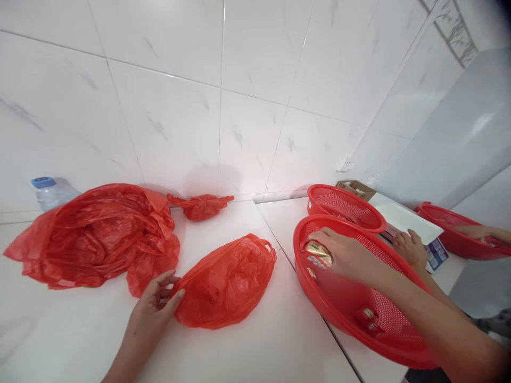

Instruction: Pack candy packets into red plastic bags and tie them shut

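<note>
My left hand (159, 295) pinches the left rim of a red plastic bag (227, 284), which lies with its mouth spread on the white table. Inside a large red plastic basket (403, 361), my right hand (337, 252) has its fingers closed on a shiny gold-wrapped packet (318, 252) near the left wall. Several small wrapped pieces (368, 314) lie lower in that basket. What exactly is inside the packet cannot be seen.
A big crumpled red bag (99, 234) and a small knotted red bag (203, 206) sit to the left, by a plastic bottle (51, 194). Beyond are another red basket (343, 205), a white scale (407, 215) and a co-worker's hand (411, 247). Another person's hand reaches into a far-right basket (443, 218).
</note>
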`<act>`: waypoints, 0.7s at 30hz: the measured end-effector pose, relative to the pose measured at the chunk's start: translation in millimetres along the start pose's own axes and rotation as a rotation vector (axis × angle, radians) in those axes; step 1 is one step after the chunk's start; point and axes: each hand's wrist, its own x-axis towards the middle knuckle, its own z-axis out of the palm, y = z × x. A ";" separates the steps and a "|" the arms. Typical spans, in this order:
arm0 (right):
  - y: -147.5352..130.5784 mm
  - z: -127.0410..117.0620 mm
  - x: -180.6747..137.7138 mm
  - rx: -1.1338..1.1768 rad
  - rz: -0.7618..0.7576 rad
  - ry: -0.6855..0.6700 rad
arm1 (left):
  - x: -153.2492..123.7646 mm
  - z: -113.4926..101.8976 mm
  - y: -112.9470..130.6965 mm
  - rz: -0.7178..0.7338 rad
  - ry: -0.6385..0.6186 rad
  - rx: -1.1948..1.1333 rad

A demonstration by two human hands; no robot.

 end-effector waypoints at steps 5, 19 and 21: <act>-57.6 0.2 36.3 0.087 -0.290 -0.150 | -0.6 0.6 4.1 -0.017 0.009 -0.037; -59.6 -1.1 60.0 0.231 -0.191 -0.125 | 0.4 1.8 0.4 -0.021 -0.004 -0.032; -32.2 -5.7 37.0 0.214 -0.039 -0.105 | 0.4 1.7 0.4 -0.028 -0.011 -0.020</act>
